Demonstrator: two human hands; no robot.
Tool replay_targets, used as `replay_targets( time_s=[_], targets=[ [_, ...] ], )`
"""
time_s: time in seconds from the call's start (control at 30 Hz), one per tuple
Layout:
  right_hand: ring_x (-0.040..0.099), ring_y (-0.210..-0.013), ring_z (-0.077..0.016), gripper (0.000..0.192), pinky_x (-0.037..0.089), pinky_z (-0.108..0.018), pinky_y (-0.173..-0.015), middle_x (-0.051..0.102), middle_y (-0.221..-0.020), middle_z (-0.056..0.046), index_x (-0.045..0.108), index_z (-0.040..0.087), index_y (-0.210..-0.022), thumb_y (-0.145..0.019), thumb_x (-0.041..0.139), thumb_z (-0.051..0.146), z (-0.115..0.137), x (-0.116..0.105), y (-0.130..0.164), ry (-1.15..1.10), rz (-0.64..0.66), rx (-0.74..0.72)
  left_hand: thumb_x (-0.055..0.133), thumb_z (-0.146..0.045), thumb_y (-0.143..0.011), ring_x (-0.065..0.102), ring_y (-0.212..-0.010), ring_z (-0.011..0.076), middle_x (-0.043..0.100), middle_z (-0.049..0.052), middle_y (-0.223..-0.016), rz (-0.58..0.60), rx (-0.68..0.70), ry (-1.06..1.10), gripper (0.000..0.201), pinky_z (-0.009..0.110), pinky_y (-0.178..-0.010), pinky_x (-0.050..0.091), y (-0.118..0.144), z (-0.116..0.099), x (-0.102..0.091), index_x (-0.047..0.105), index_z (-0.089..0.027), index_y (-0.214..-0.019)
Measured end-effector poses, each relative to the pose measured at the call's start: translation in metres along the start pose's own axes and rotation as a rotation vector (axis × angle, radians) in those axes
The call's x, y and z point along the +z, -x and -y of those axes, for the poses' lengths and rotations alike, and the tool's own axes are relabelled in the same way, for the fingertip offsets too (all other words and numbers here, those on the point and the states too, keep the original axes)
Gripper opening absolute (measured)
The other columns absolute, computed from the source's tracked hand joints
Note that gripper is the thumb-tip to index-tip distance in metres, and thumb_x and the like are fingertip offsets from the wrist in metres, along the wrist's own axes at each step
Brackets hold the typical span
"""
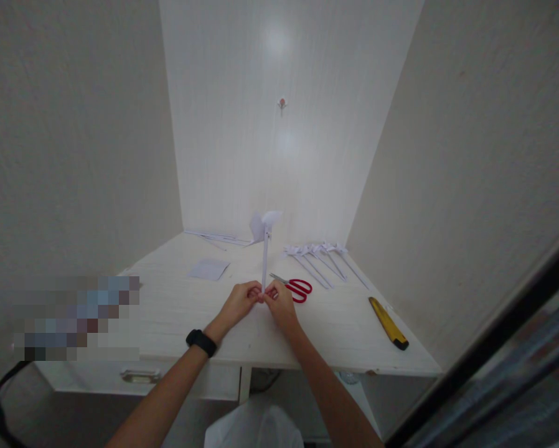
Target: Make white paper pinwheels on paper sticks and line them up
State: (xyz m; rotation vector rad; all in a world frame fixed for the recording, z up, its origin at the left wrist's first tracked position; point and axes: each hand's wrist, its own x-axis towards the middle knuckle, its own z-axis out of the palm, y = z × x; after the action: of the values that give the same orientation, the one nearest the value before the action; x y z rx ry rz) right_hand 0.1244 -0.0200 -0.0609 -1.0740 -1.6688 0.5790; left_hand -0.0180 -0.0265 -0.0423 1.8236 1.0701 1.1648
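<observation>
Between my two hands stands a white paper pinwheel, upright, its folded blades at the top of a thin paper stick. My left hand pinches the bottom of the stick, a black band around that wrist. From the other side my right hand closes on the same lower end; the fingertips of both hands meet there. Red-handled scissors lie just beyond my right hand, blades pointing left. Several finished-looking paper pinwheels lie in a row at the back right.
White paper sheets lie left of centre, and several thin paper sticks lie along the back edge. A yellow box cutter rests at the right. Walls close in the white desk. A drawer handle is below its front edge.
</observation>
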Motion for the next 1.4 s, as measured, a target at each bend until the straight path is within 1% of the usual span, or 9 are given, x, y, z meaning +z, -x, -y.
replay_targets(
  time_s=[0.13,0.27,0.37,0.73,0.83,0.97,1.17,1.27,1.4],
  targets=[
    [0.056,-0.064,-0.0152,0.011,0.043,-0.026,-0.062,0.060,-0.066,0.002,0.054,0.020,-0.069,-0.076,0.062,0.019,-0.002,0.002,0.000,0.007,-0.013,-0.023,0.057,-0.012,-0.070,0.061,-0.063,0.0151,0.066,0.001,-0.066,-0.008,-0.007,-0.005,0.006,0.025,-0.062,0.044,-0.001,0.002,0.001,0.062,-0.015,-0.073],
    [0.059,-0.068,-0.0158,0.006,0.046,-0.026,-0.064,0.063,-0.074,-0.002,0.057,0.019,-0.076,-0.081,0.055,0.021,-0.004,0.003,0.000,0.020,-0.055,-0.028,0.060,-0.012,-0.066,0.061,-0.060,0.0155,0.067,0.000,-0.064,-0.012,-0.019,-0.012,0.022,0.026,-0.061,0.045,-0.001,0.001,0.001,0.064,-0.014,-0.088],
    [0.061,-0.067,-0.0163,0.010,0.047,-0.027,-0.065,0.065,-0.075,-0.003,0.059,0.018,-0.082,-0.083,0.050,0.019,-0.005,0.002,0.000,0.030,-0.090,-0.014,0.059,-0.011,-0.065,0.061,-0.060,0.0153,0.067,0.000,-0.064,-0.003,-0.024,-0.015,0.031,0.026,-0.061,0.045,0.000,0.001,0.001,0.064,-0.014,-0.095],
    [0.065,-0.077,-0.0185,0.021,0.049,-0.027,-0.067,0.071,-0.088,-0.008,0.063,0.016,-0.090,-0.084,0.044,0.019,-0.005,-0.004,-0.002,0.077,-0.228,0.018,0.057,-0.013,-0.066,0.062,-0.063,0.0160,0.068,0.002,-0.066,0.006,-0.033,-0.044,0.024,0.027,-0.064,0.046,-0.001,0.001,0.000,0.066,-0.014,-0.088],
    [0.064,-0.080,-0.0192,0.022,0.048,-0.029,-0.073,0.071,-0.089,-0.009,0.065,0.015,-0.091,-0.084,0.044,0.020,-0.004,-0.010,-0.003,0.131,-0.296,0.029,0.057,-0.014,-0.066,0.062,-0.064,0.0163,0.068,0.002,-0.067,0.012,-0.035,-0.048,0.022,0.027,-0.065,0.046,-0.001,0.001,0.000,0.066,-0.014,-0.086],
    [0.062,-0.088,-0.0215,0.031,0.045,-0.032,-0.082,0.069,-0.094,-0.012,0.067,0.012,-0.097,-0.088,0.040,0.024,-0.005,-0.026,-0.006,0.225,-0.430,0.051,0.057,-0.015,-0.067,0.061,-0.063,0.0161,0.067,0.003,-0.067,0.014,-0.034,-0.046,0.019,0.026,-0.063,0.045,-0.001,0.003,0.000,0.067,-0.013,-0.083],
    [0.062,-0.088,-0.0227,0.037,0.043,-0.031,-0.080,0.069,-0.095,-0.015,0.069,0.009,-0.102,-0.089,0.038,0.023,-0.021,-0.060,-0.011,0.356,-0.587,0.184,0.060,-0.018,-0.068,0.060,-0.062,0.0155,0.066,0.003,-0.066,-0.003,-0.033,-0.066,0.014,0.025,-0.061,0.044,-0.003,0.009,0.000,0.067,-0.013,-0.079],
    [0.063,-0.087,-0.0230,0.036,0.043,-0.032,-0.081,0.070,-0.094,-0.015,0.069,0.009,-0.105,-0.089,0.039,0.021,-0.033,-0.086,-0.015,0.430,-0.609,0.271,0.060,-0.018,-0.068,0.060,-0.063,0.0157,0.065,0.003,-0.066,-0.006,-0.029,-0.076,0.014,0.026,-0.061,0.044,-0.005,0.012,0.000,0.067,-0.014,-0.079],
    [0.063,-0.094,-0.0219,0.028,0.045,-0.035,-0.085,0.069,-0.099,-0.011,0.067,0.012,-0.106,-0.092,0.044,0.020,-0.049,-0.130,-0.020,0.540,-0.603,0.395,0.059,-0.019,-0.070,0.060,-0.064,0.0157,0.065,0.003,-0.068,0.000,-0.016,-0.080,0.017,0.026,-0.063,0.045,-0.006,0.014,0.000,0.067,-0.014,-0.083]
  ],
)
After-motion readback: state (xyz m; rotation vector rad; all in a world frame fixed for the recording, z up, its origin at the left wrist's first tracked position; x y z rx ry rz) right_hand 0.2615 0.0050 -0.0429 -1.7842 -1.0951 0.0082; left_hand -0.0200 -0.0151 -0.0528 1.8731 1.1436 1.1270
